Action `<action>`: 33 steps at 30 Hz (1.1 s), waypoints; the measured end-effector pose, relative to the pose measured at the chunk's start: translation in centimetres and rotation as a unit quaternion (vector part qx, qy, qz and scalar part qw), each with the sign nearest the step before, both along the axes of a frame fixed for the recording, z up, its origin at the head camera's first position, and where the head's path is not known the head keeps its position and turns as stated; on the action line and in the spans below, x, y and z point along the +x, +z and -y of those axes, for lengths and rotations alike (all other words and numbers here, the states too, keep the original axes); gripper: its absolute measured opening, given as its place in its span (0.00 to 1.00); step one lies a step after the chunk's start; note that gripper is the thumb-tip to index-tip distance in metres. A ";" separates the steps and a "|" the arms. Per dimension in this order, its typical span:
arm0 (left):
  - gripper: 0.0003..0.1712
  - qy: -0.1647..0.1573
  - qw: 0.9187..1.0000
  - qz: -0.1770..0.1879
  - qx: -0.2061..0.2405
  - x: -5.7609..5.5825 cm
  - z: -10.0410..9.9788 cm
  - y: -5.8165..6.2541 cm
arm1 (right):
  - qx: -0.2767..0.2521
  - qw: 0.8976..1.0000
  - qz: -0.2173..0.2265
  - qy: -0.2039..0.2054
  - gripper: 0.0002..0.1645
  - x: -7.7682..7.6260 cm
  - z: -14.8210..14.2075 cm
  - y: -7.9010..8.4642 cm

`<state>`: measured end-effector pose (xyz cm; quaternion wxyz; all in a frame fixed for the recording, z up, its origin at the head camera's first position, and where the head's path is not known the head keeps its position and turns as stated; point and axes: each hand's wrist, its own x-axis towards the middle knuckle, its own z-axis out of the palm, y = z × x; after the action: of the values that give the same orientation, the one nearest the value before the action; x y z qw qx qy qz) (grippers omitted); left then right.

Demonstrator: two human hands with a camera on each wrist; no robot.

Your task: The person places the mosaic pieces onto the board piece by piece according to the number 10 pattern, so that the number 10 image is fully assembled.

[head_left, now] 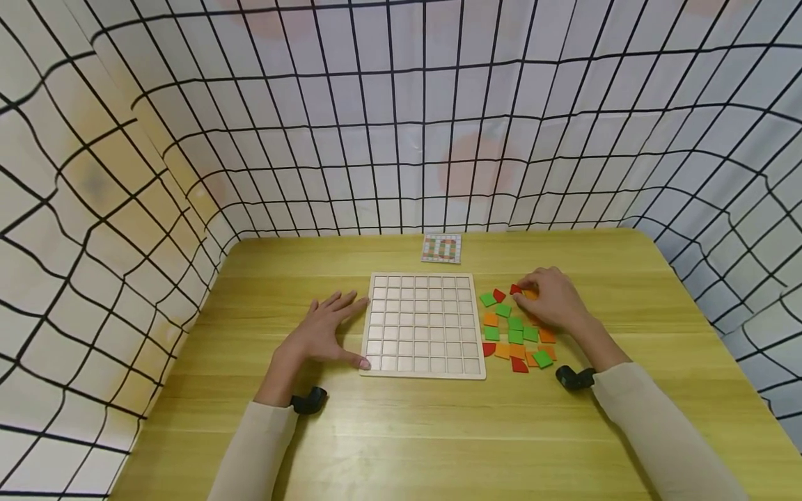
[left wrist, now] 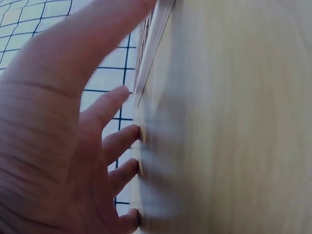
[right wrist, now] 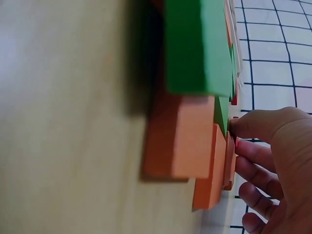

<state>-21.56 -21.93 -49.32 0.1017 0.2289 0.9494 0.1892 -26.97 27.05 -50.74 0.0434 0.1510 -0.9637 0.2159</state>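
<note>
A square wooden grid board (head_left: 422,273) lies on the table. My left hand (head_left: 326,330) spreads its fingers at the board's left side, thumb on the near-left corner and index fingertip at the left edge. In the left wrist view, the other fingertips of that hand (left wrist: 44,141) rest on the tabletop. Over the far end of a group of coloured tiles, my right hand (head_left: 553,299) pinches a red tile (head_left: 515,289) between thumb and index finger. Its right wrist view shows the red tile (right wrist: 237,142) mostly hidden by the fingers (right wrist: 256,156).
Green tiles (head_left: 515,323), orange tiles (head_left: 547,336) and red quarter-round tiles (head_left: 519,365) lie loose right of the board, some overlapping. A small printed pattern card (head_left: 441,248) lies beyond the board. White walls with black grid lines (head_left: 401,146) enclose the table's back and sides.
</note>
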 end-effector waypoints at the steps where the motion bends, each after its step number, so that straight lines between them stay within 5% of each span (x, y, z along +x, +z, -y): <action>1: 0.72 -0.002 1.000 0.000 0.000 0.0 0.0 0.0 | 0.000 1.000 0.000 0.001 0.20 0.0 0.0 0.0; 10: 0.70 -0.009 1.000 -0.008 -0.013 0.0 0.0 -0.1 | -0.017 1.000 0.000 0.002 0.19 0.0 1.2 0.7; 33: 0.68 -0.034 0.999 -0.017 0.016 -0.1 0.2 -0.2 | -0.025 0.995 0.055 0.081 0.20 -0.6 10.1 2.0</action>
<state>-21.61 -22.14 -49.50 0.0882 0.2657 0.9397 0.1965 -27.61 16.93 -48.73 -0.0233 0.2152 -0.9435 0.2510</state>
